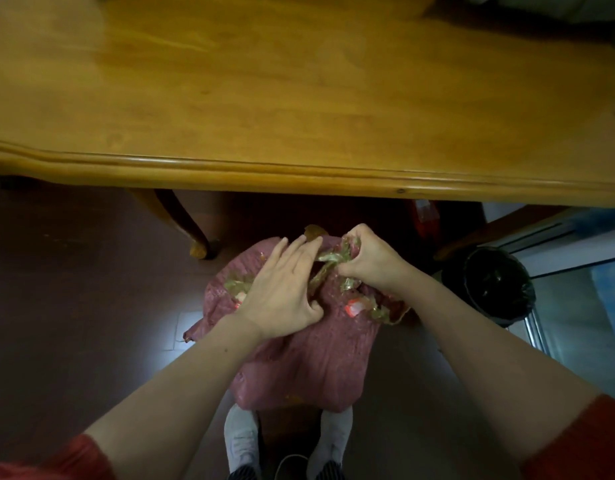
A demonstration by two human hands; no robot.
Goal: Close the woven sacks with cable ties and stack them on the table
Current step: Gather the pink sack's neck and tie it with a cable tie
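Observation:
A dull pink woven sack [309, 358] stands on the floor in front of the wooden table [299, 98], just ahead of my feet. Its top is crumpled, with a yellowish, glossy inner lining [328, 261] showing at the mouth. My left hand [282, 289] lies spread over the sack's top, its fingers reaching toward the lining and its thumb pressing into the fabric. My right hand [368, 261] is a fist gripping the gathered lining at the mouth. No cable tie shows in view.
The table's front edge [299, 171] runs across just beyond the sack, with a curved leg [185, 223] to the left. A black bin with a dark liner [489, 282] stands to the right, next to a metal frame. My white shoes [243, 441] are below the sack.

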